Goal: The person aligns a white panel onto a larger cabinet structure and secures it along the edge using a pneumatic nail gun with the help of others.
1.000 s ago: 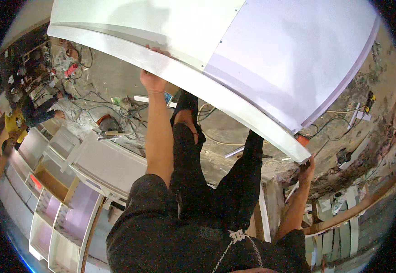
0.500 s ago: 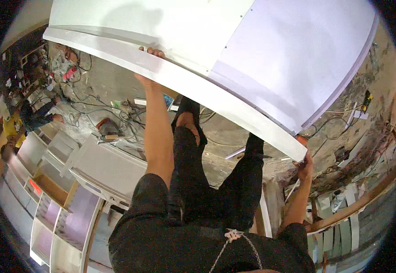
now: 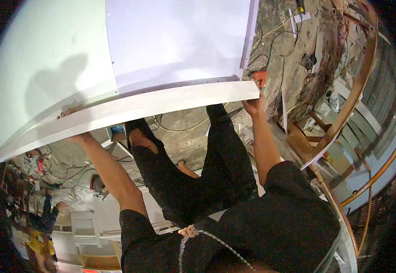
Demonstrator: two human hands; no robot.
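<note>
A large panel, white on the left and pale lavender (image 3: 175, 41) on the right, fills the upper left, with a line of screw heads along its seam. Its near side has a long white edge board (image 3: 161, 101). My left hand (image 3: 80, 136) grips this board toward its left part, fingers curled over the top. At the board's right end, my right hand (image 3: 254, 105) is closed round the corner from below; its fingers are partly hidden. An orange-red object (image 3: 259, 78) shows just beyond that hand; I cannot tell whether they touch.
Cables (image 3: 179, 129) trail over the dirty floor past my feet. White cabinet frames (image 3: 84, 227) stand at the lower left, near a person in a yellow top (image 3: 38, 243). A curved wooden rail (image 3: 343, 123) and loose boards lie at the right.
The panel and both hands have shifted left in view. The near edge has turned, its left end now lower and its right end higher. Both hands keep hold.
</note>
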